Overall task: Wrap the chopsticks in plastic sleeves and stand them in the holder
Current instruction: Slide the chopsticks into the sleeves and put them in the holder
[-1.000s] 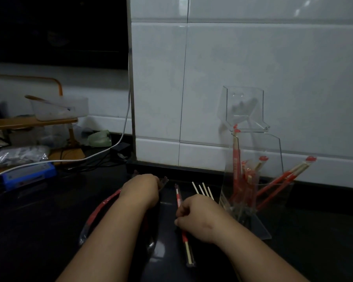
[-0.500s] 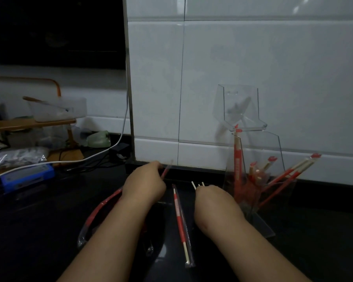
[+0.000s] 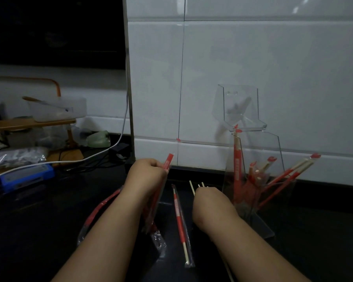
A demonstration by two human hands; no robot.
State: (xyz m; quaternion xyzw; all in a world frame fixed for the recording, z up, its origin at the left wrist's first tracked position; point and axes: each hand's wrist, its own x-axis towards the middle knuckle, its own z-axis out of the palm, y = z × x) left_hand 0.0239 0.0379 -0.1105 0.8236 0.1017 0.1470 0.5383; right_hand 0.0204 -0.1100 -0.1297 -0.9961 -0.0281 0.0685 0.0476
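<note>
While your left hand (image 3: pixel 149 176) is gripping a red-printed plastic sleeve (image 3: pixel 168 160), its fingers (image 3: pixel 152 164) are curling tightly around it. The sleeve's top end is sticking up past your knuckles toward the wall. Your right hand (image 3: pixel 210 202) is closing over the bare chopsticks (image 3: pixel 192 188). Its fingers are curling down out of sight, and only the pale tips are poking out beyond the knuckles.

Between your two hands, one wrapped pair (image 3: pixel 178 216) is lying flat on the dark desk (image 3: pixel 39 231), running toward you with its bare wooden end nearest you. More red-and-clear plastic packaging (image 3: pixel 99 210) is lying under your left forearm.

Just right of your right hand, the clear holder (image 3: pixel 259 147) is standing against the white tiled wall (image 3: pixel 253 58). Several wrapped chopsticks (image 3: pixel 237 163) are standing inside it; one is standing nearly upright at its left side, and others are leaning out to the right.

Farther left, a white cable (image 3: pixel 102 153) is trailing across the desk past a blue box (image 3: pixel 27 176). Behind them, a wooden rack (image 3: pixel 29 124) is carrying a clear tub (image 3: pixel 57 108).
</note>
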